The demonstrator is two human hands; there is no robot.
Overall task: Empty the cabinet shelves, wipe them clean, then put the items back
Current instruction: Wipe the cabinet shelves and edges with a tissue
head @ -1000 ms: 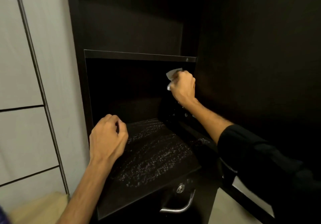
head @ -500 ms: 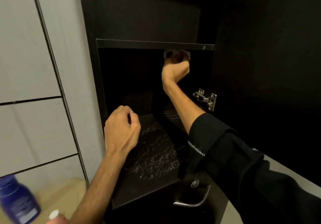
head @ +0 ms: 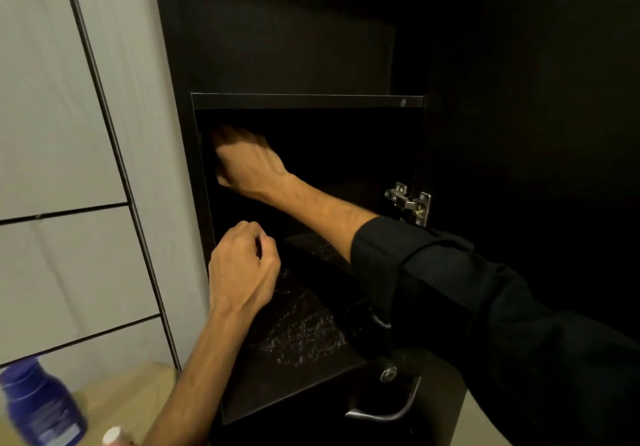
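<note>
Down low, a blue bottle (head: 41, 407) stands on the table (head: 114, 397) outside the cabinet. Left hand (head: 242, 265) hovers loosely curled, holding nothing, over the wet lower shelf (head: 298, 338). Deeper in, right hand (head: 242, 158) is against the left wall; its grip I cannot tell.

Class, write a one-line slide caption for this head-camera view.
Right hand reaches inside the dark cabinet's left wall; left hand hovers, loosely curled, above the speckled shelf.

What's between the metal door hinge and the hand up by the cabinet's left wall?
In the head view, only the right hand's bare forearm and dark cabinet interior lie before the silver metal hinge.
</note>
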